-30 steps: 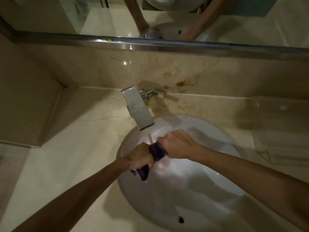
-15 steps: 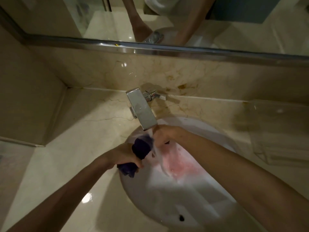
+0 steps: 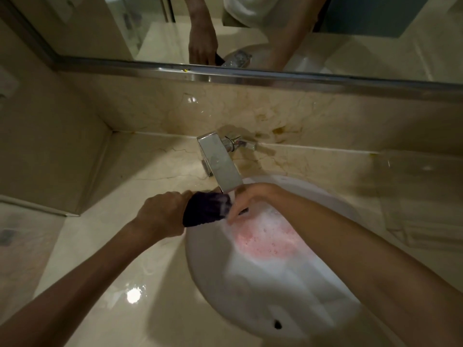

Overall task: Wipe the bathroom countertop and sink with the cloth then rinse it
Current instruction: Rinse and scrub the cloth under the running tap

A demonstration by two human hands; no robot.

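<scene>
A dark purple cloth (image 3: 206,209) is bunched under the spout of the square chrome faucet (image 3: 220,166), at the back left rim of the white oval sink (image 3: 250,301). My left hand (image 3: 162,214) grips the cloth's left end. My right hand (image 3: 246,200) pinches its right end with the fingertips, right below the spout. Water runs over the cloth. Pink foamy water (image 3: 268,239) spreads in the basin under my right forearm. The beige marble countertop (image 3: 140,176) surrounds the sink and looks wet and shiny.
A mirror (image 3: 275,33) with a metal frame runs along the back wall above a marble splashback. A clear tray with folded white towels (image 3: 426,216) sits on the counter at right. The sink's overflow hole (image 3: 277,324) is near the front.
Both hands carried the cloth up and left from the basin's middle to just below the spout. Pink foam has spread in the sink. The camera has shifted closer to the counter.
</scene>
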